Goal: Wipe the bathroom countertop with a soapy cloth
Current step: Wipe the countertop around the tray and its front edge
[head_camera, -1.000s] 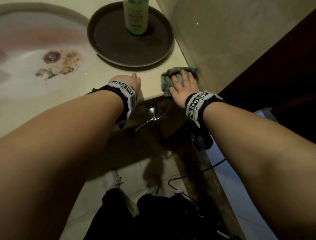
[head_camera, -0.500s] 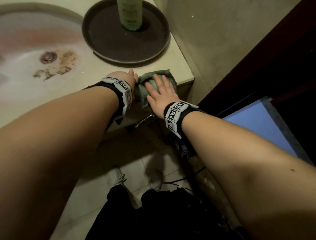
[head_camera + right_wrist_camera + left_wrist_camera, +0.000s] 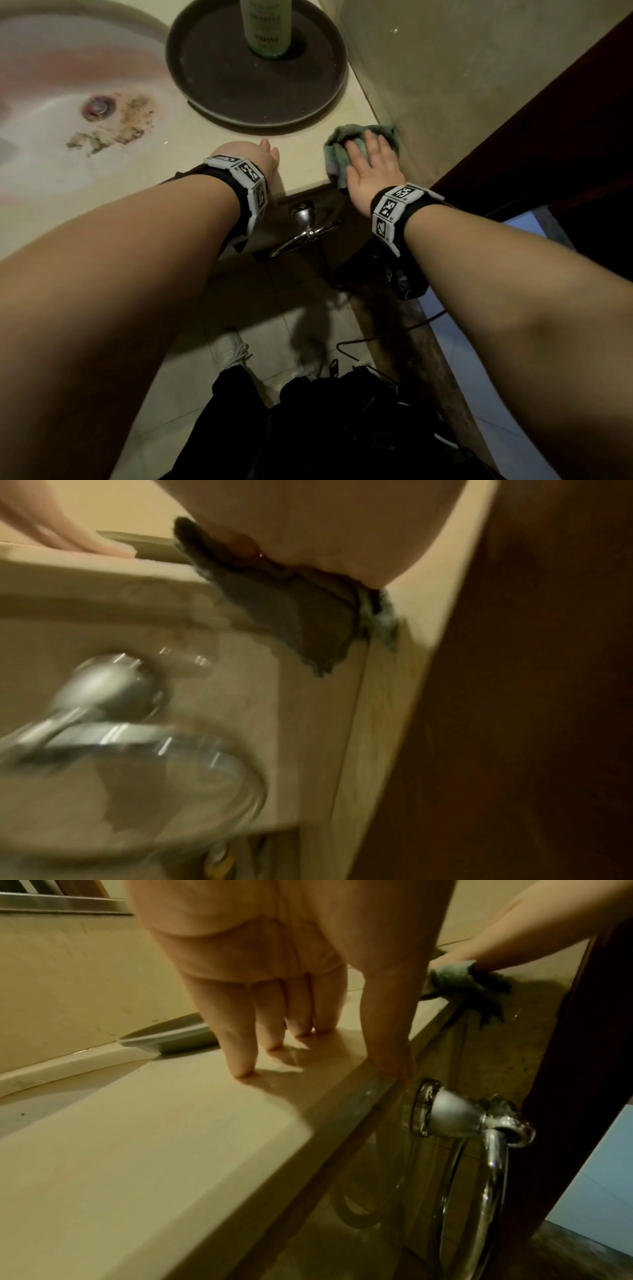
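A green cloth (image 3: 337, 150) lies bunched on the beige countertop (image 3: 301, 161) at its front right corner, against the side wall. My right hand (image 3: 371, 164) presses flat on it with straight fingers; part of the cloth (image 3: 301, 615) hangs over the front edge. My left hand (image 3: 253, 156) rests on the countertop (image 3: 154, 1137) near the front edge, fingertips (image 3: 243, 1066) touching the surface and thumb at the rim, holding nothing. The cloth (image 3: 448, 976) shows far right in the left wrist view.
A round dark tray (image 3: 212, 78) with a green bottle (image 3: 265, 27) stands behind the hands. The stained sink basin (image 3: 51, 113) with its drain (image 3: 99, 107) lies left. A chrome towel ring (image 3: 308, 233) hangs under the counter edge. The wall (image 3: 462, 85) bounds the right.
My right hand has slid the cloth to the right, from beside my left hand to the corner by the wall. The left hand stays put.
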Available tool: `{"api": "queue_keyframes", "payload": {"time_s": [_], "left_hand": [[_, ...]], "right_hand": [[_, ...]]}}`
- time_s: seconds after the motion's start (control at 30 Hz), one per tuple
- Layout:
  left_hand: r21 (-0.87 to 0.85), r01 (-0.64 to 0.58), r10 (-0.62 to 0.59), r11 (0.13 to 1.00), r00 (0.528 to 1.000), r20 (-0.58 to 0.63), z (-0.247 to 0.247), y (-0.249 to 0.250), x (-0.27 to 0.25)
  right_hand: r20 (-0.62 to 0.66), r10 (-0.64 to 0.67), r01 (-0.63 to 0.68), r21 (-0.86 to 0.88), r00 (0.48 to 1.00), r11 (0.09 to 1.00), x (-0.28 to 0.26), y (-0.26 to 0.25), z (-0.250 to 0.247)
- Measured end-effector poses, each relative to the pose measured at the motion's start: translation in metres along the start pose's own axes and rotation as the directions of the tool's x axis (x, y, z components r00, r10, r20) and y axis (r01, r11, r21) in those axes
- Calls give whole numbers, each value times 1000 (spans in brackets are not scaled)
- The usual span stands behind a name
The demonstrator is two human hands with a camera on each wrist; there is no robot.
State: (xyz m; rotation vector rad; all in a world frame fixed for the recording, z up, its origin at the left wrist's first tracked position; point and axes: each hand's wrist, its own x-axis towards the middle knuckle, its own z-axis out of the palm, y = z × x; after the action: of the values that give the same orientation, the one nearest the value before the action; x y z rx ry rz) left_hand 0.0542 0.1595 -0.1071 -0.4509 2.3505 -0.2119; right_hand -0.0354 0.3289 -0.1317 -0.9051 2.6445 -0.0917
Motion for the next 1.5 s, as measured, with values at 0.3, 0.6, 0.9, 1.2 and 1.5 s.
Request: {"api": "queue_keyframes", "payload": {"time_s": [0.3,0.6,0.9,1.2,1.5], "left_hand": [[-61,2,-1,998,1000,20,-2,1,-1],[-19,20,-20,1000,1000,7,-1,1,-4],[-66,-25,23,998,999,-24,4,-1,-2],[-72,-32,24,997,994,-109,12,0,1],[-68,-30,22,997,993,-117,9,0,-8]], "right_hand": [[121,17,-12,-42,993,999,66,-20,-23],[101,25,-21,-45,995,999,57,-22,-20],[81,-22,28,-81,996,996,1,-24,0],[57,-104,108,-73,993,991,-25,-49,19],[55,10,-9,-28,998,1000,-11,-15,6]]}}
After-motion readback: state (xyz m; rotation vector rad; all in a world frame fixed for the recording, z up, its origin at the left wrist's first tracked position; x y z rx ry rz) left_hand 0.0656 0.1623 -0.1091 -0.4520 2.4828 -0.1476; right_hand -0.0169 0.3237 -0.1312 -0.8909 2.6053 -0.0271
